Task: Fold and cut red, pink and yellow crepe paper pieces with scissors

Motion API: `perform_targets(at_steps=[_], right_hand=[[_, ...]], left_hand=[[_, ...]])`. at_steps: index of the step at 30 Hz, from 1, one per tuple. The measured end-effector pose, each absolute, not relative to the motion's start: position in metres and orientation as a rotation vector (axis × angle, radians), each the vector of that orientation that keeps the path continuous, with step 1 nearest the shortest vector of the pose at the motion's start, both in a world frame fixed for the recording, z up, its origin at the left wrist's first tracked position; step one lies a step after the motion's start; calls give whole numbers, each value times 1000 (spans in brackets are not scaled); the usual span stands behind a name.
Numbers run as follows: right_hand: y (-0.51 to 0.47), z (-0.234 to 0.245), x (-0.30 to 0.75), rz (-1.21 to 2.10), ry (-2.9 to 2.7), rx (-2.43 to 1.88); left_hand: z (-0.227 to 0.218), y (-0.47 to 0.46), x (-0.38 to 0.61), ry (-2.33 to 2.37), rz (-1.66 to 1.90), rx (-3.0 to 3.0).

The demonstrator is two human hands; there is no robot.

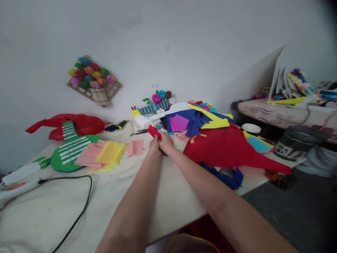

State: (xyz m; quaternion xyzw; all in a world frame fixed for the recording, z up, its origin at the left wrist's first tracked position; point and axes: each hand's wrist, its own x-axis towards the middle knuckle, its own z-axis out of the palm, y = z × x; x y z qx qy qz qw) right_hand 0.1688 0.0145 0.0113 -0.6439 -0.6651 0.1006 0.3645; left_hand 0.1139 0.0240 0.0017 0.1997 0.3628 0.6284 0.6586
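Note:
My left hand [154,144] and my right hand [165,142] are closed and pressed together over the middle of the table. From their top juts a small folded strip of red crepe paper [153,132], gripped between the fingers. Something dark shows just under my right hand, too small to make out. To the left of my hands lies a square of peach crepe paper [135,148]. A big sheet of red crepe paper [218,146] spreads to their right, with blue crepe paper [181,115] and purple squares [179,123] behind it.
A green guitar-shaped cutout [63,149] with white strips lies left, beside yellow paper squares [112,153]. Yellow-black scissors [116,125] are behind. A white glue gun [22,190] trails a black cord [88,200]. A dark bucket [296,142] stands at right; paper tulips [91,73] hang on the wall.

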Motion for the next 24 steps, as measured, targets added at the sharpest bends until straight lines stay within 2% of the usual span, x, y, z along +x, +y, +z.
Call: perform_targets(at_steps=[6, 13, 18, 21, 24], right_hand=[[16, 15, 168, 434, -1483, -1645], [13, 17, 164, 357, -1471, -1740], [22, 11, 170, 335, -1480, -1791], [26, 13, 170, 383, -1459, -1663], [28, 17, 164, 595, -1427, -1372]], left_hand=[[-6, 26, 120, 717, 1490, 474], [-7, 33, 94, 1201, 1809, 559], [-4, 27, 85, 1208, 1794, 768], [-3, 23, 87, 1256, 1722, 973], [-2, 20, 88, 1416, 1683, 1210]])
